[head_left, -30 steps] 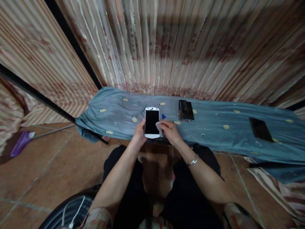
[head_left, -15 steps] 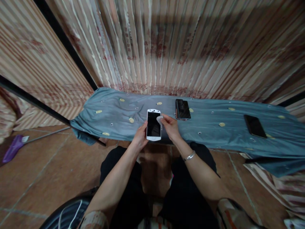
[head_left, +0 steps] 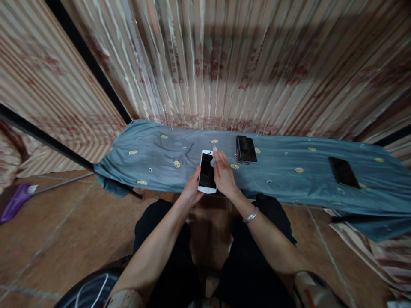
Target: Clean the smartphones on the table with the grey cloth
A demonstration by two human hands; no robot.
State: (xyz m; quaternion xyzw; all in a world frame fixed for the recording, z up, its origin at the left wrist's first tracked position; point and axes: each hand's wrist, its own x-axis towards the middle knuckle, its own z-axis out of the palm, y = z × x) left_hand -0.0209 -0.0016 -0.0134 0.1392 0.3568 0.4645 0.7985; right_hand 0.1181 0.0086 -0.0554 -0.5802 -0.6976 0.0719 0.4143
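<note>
A white phone [head_left: 207, 172] with a dark screen is held upright by my left hand [head_left: 193, 188], whose fingers close round its lower left side. My right hand [head_left: 224, 173] lies along the phone's right edge and pinches a small whitish wipe or cloth [head_left: 214, 156] against the upper right of the screen. Part of the phone's right side is hidden behind the right fingers. Just beyond my right hand, a small stack of dark phones [head_left: 246, 149] rests on the blue cloth.
A blue patterned cloth [head_left: 282, 184] covers a long narrow bench before my knees. Farther right on it lies another black phone [head_left: 344, 172]. Pleated curtains [head_left: 205, 64] hang behind, and black poles [head_left: 90, 64] stand at the left. A purple broom [head_left: 16, 201] lies on the tiled floor.
My right hand has turned and shifted to the phone's right edge, bringing the wipe up towards the top right corner. The phone has tilted slightly and moved a little right in my left hand.
</note>
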